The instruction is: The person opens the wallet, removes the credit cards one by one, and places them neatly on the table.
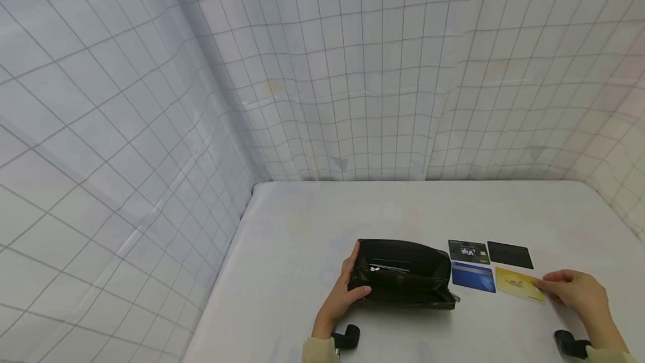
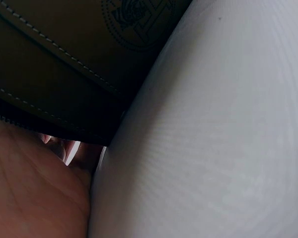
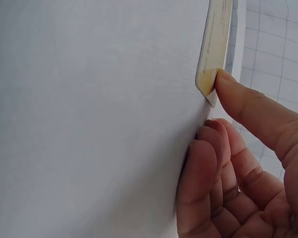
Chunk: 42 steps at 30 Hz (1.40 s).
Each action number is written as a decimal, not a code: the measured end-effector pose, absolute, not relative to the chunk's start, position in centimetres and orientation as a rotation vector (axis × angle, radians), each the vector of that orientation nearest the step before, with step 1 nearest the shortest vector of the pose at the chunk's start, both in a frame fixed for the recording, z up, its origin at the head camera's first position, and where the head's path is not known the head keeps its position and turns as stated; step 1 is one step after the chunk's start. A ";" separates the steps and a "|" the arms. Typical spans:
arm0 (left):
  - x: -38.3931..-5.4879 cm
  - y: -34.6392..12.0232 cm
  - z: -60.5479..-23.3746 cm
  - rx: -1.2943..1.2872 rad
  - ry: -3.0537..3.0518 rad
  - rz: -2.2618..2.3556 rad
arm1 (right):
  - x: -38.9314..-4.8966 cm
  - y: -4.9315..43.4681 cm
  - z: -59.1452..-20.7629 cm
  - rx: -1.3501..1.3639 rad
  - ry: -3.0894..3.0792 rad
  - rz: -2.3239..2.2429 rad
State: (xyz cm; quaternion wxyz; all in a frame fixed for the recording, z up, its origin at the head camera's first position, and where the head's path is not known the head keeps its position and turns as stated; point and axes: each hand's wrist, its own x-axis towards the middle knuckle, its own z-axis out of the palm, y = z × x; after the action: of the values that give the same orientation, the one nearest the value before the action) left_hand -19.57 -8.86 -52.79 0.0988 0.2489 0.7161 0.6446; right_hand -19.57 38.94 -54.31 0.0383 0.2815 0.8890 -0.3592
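1. White cloth with a dark grid (image 1: 347,71) walls the back and sides in my head view.
2. The white worktop (image 1: 282,228) runs to the foot of the cloth at its far edge.
3. The black wallet (image 1: 400,282) sits on the worktop, well in from the far and left edges, its mouth gaping; up close I see pale stitching, a zip (image 2: 10,120) and a stamped emblem (image 2: 139,22).
4. The left hand (image 1: 342,298) grasps the wallet's left end, thumb at the near rim.
5. The right hand (image 1: 579,293) has its thumb on the yellow card's right edge, other fingers curled below; I can't tell whether it pinches the card.
6. Four cards lie in two rows just beside the wallet's right end, nearer the worktop's right edge: Vip card (image 1: 468,252) and black card (image 1: 510,255) behind, blue card (image 1: 473,277) and yellow card (image 1: 514,283) in front.
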 end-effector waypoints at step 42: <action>-20.7 -9.6 -56.7 0.835 2.221 1.892 | -19.6 30.7 -49.1 0.057 3.100 -1.194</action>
State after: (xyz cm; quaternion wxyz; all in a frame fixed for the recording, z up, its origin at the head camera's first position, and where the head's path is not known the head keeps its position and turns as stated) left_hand -20.67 -9.56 -56.73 0.0535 0.2748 0.7307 0.6226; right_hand -19.62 30.68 -49.14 -0.0904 0.0172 0.9292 -0.3580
